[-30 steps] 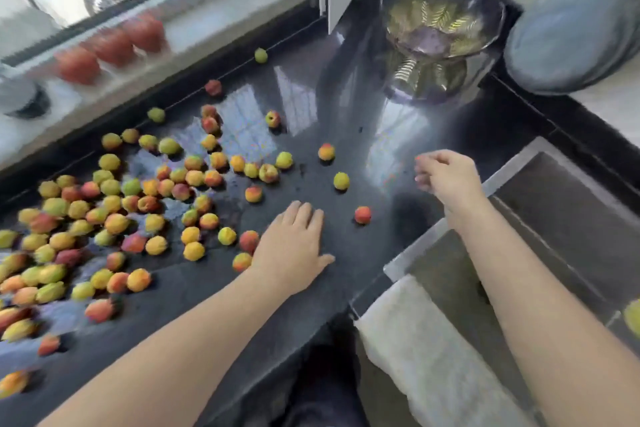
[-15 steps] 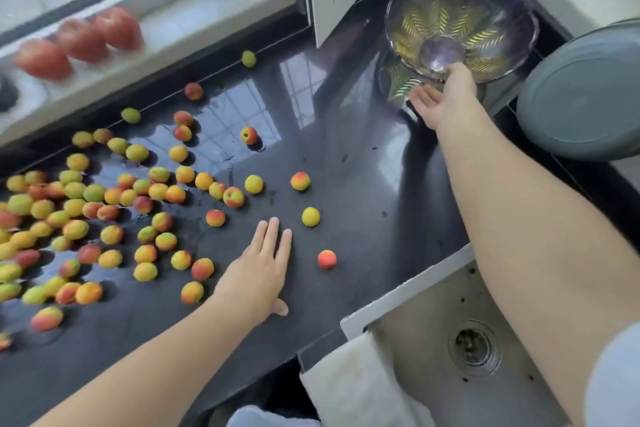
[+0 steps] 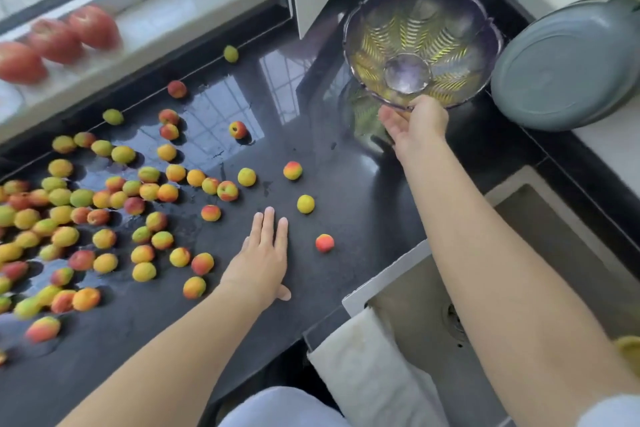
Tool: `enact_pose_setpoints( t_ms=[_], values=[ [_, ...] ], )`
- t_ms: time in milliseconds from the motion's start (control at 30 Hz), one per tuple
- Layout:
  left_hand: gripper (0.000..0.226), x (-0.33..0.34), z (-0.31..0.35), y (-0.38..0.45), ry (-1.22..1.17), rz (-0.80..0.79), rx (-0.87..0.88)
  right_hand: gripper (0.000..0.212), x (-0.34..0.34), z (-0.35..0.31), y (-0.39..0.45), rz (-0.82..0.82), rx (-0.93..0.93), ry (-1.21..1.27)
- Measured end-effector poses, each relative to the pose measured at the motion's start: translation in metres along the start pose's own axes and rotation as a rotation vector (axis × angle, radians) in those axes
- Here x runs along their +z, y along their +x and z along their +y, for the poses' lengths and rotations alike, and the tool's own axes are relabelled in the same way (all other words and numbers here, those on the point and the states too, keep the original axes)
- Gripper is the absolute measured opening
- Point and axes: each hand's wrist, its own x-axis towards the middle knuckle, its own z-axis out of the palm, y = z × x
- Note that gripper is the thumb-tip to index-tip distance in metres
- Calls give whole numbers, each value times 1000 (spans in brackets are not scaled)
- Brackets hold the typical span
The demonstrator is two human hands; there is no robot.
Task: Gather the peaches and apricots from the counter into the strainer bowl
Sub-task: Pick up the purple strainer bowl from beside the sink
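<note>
Presently, findings as follows.

Right hand (image 3: 417,125): grips the near rim of the bowl (image 3: 420,42); thumb over the rim's edge, fingers (image 3: 389,120) curled beneath it.

Bowl: slotted, purple and yellow, no fruit inside; it lies beyond the right fingers and is tilted, its near rim raised above the bench (image 3: 346,191). Its reflection shows on the bench surface under those fingers.

Left hand (image 3: 261,260): palm down, flat on the bench; fingers (image 3: 268,225) straight and pressed together, thumb out to the side. It holds nothing.

Fruit (image 3: 104,211): small peaches and apricots, yellow, orange and red, scattered over the wet bench, the bulk of them well to the left of the left fingers.

Nearest fruit: a yellow one (image 3: 305,203) just beyond and right of the left fingertips; a red one (image 3: 325,243) right of the left fingers, apart from them; an orange-red one (image 3: 211,212) left of them. None touches the hand.

Loose fruit: an orange-red one (image 3: 292,170) and a yellow one (image 3: 247,176) lie between the two hands' fingers, further out.

Sink (image 3: 450,305): set in the bench under the right forearm, drain visible.

Cloth (image 3: 367,367): white, draped over the sink's near corner.

Basin (image 3: 568,66): grey, leaning just right of the bowl.

Sill (image 3: 166,14): large red fruits (image 3: 69,38) lie on it, well beyond the left fingers; blurred.
</note>
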Motion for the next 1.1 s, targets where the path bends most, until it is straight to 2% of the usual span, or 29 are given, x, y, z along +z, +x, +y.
enact_pose_setpoints(
  t_ms=[133,267,333,433,533,600,700,800,900,1000,1100],
  values=[
    [133,6,-5,2,-27,40,18,37,-35,43,-55,-11,46,6],
    [103,12,-9,-21,-196,165,100,41,-58,77,-117,-60,80,-25],
    [83,22,-12,-47,-428,280,169,41,-64,92,-154,-82,68,-59],
    [53,53,-40,-98,-862,437,127,35,-76,130,-219,-149,39,-131],
    [36,88,-83,-140,-1460,350,48,39,-82,174,-278,-210,14,-219],
    [35,119,-126,-171,-1929,283,38,36,-76,217,-318,-259,7,-252],
    [37,166,-185,-216,-2282,302,26,26,-69,285,-376,-335,63,-310],
    [41,224,-230,-244,-2492,394,-113,28,-68,348,-426,-407,158,-452],
    [54,288,-261,-267,-2588,523,-297,29,-70,399,-459,-527,241,-635],
    [62,347,-272,-291,-2638,611,-451,23,-66,423,-473,-674,298,-859],
    [62,393,-277,-309,-2660,667,-588,25,-47,428,-471,-787,268,-1013]
  ],
)
